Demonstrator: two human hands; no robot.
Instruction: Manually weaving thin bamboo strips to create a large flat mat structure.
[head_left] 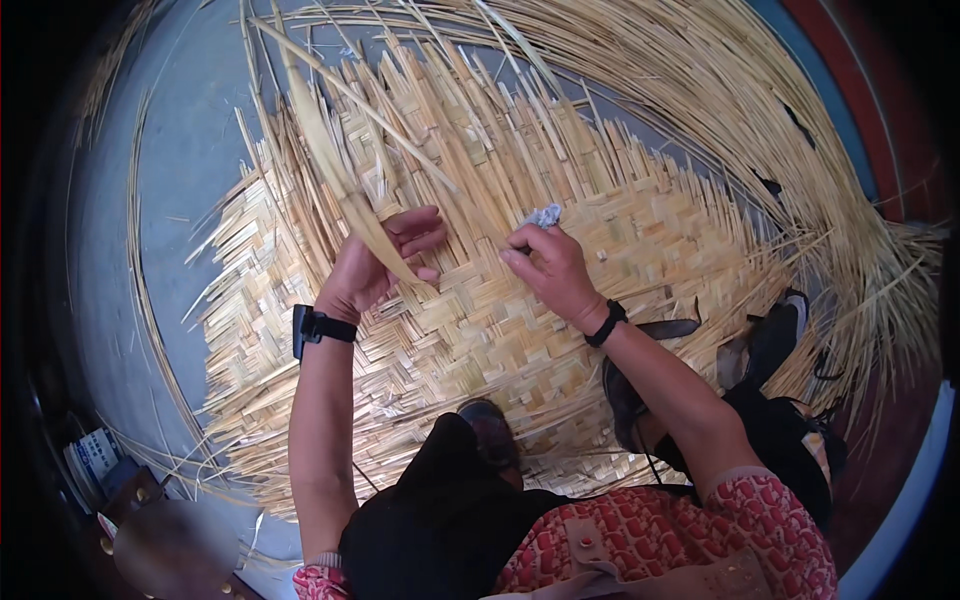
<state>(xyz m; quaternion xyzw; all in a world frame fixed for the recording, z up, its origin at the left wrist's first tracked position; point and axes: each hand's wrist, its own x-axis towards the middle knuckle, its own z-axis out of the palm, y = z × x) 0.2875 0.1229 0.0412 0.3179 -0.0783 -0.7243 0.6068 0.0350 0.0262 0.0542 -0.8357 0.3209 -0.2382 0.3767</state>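
Two hands [553, 264] — one woven mat [480, 335] lies beneath.

The mat [650, 235] is plaited from dry, straw-like strips, rough and ridged, with a faint sheen on the flatter ones. A broad strip [325, 150] looks smoother and slightly glossy. The loose stalks [720, 90] look dry and fibrous. The floor [185, 120] is smooth and fairly matt. The trousers [410, 520] are matt cloth; the shirt [650, 530], printed cloth. The crumpled wad [543, 216] may be paper or plastic.
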